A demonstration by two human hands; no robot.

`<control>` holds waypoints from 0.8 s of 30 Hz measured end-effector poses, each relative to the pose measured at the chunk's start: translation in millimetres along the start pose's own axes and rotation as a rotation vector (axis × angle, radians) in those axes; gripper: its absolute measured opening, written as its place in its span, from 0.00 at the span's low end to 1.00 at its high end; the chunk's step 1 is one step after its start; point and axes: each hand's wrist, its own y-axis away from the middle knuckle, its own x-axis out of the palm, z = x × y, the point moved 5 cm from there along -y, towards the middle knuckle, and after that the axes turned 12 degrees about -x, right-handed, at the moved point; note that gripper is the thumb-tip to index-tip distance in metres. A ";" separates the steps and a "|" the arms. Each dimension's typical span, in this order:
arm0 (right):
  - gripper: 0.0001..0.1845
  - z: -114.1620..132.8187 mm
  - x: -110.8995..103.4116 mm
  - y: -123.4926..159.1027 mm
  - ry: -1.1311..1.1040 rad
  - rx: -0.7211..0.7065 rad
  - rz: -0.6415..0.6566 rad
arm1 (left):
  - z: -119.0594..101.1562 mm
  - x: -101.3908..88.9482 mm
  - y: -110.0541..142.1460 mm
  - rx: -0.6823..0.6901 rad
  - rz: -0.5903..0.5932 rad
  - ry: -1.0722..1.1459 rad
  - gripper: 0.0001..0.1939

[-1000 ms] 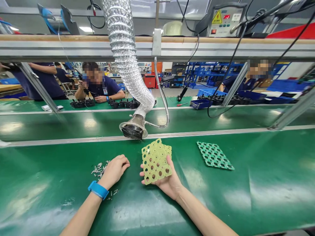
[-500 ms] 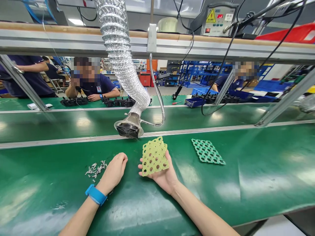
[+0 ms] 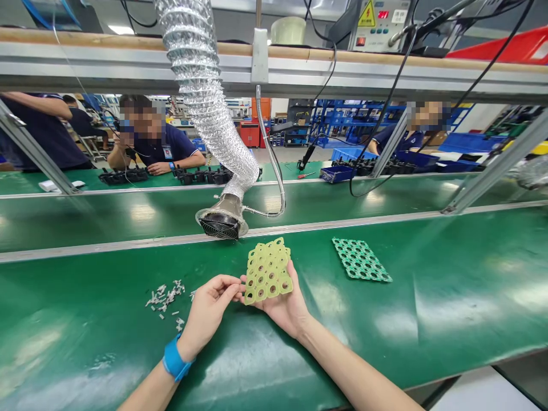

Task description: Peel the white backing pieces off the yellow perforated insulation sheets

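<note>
My right hand [image 3: 286, 305] holds up a stack of yellow-green perforated panels [image 3: 269, 271], tilted, with rows of round holes. The palm is under the stack, and the fingertips show past its left edge. My left hand [image 3: 209, 305], with a blue wristband [image 3: 176, 358], is at the lower left corner of the panels. Its thumb and forefinger are pinched together there; whether anything small is between them cannot be made out. Small pale grey pieces [image 3: 165, 297] lie scattered on the green mat left of this hand.
A green panel with round holes [image 3: 362, 260] lies on the green mat [image 3: 462, 297] to the right. A fume extractor nozzle [image 3: 221, 218] hangs above the panels on a silver duct [image 3: 201, 85]. Across the bench, a person [image 3: 156, 137] works beside black parts [image 3: 201, 175].
My left hand has moved right, from beside the loose pieces to the corner of the held panels. My right hand keeps hold of the stack. The view has shifted slightly.
</note>
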 end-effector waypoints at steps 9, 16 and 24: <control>0.41 2.3 1.4 1.0 0.028 -0.002 0.008 | 0.2 2.4 3.1 -0.009 0.031 -0.138 0.15; 0.40 0.2 -2.0 0.9 0.076 -0.010 0.020 | 3.7 11.5 4.1 0.008 0.040 -0.319 0.17; 0.40 -0.8 -4.3 0.3 0.086 0.003 0.015 | 6.7 10.8 3.3 -0.032 0.008 -0.303 0.17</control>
